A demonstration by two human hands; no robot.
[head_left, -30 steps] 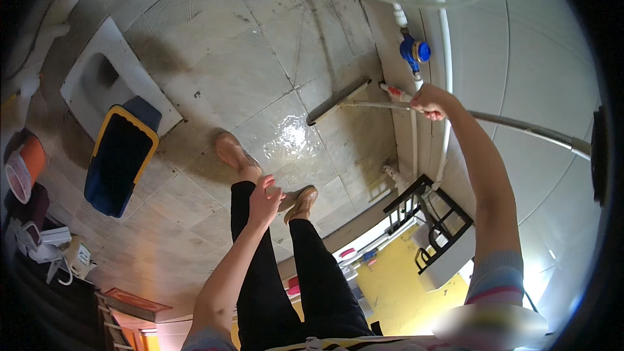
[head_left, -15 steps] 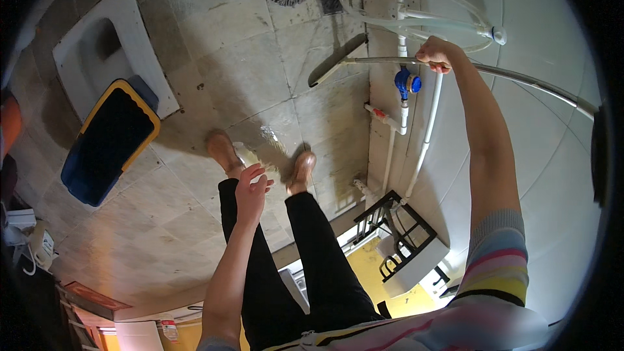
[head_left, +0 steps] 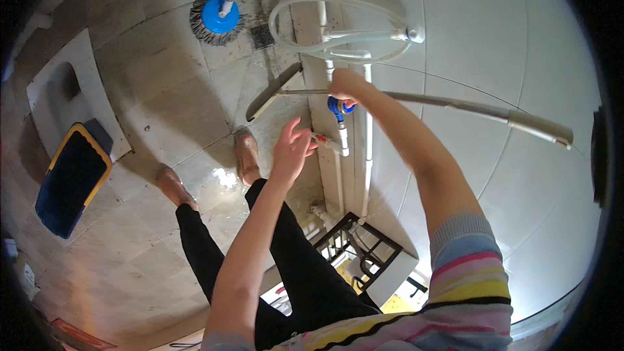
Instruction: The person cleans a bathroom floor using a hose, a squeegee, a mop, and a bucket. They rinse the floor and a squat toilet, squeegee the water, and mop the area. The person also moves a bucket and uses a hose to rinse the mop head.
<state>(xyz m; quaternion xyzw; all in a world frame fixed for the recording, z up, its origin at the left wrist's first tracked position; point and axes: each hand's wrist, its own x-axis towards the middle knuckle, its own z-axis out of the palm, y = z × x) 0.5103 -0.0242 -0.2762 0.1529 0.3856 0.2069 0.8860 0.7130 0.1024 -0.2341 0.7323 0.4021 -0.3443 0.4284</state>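
Landmark: the blue water meter [head_left: 339, 107] sits on the white pipework along the wall.
Floor squeegee: its blade [head_left: 275, 95] lies on the tiles just left of the meter; its metal pole [head_left: 455, 103] runs past the meter and well out to the right of it.
Your right hand: wrapped around the pole of the floor squeegee, in front of the meter and partly hiding it.
Your left hand [head_left: 292, 149]: empty, fingers spread, below and left of the meter; its fingertips overlap the red-handled valve [head_left: 320, 138], but you cannot tell whether they touch.
Wet tiles: a glossy patch [head_left: 224, 179] shows by your shoes, well below and left of the meter. Judging by that shine, the floor there is not yet dry; how much has been wiped cannot be told.
String mop [head_left: 220, 14]: standing up and left of the meter, neither hand on it.
Clear hose [head_left: 344, 26]: looped above the meter.
Navy tub [head_left: 71, 182]: far left of the meter, beside the squat toilet [head_left: 97, 91].
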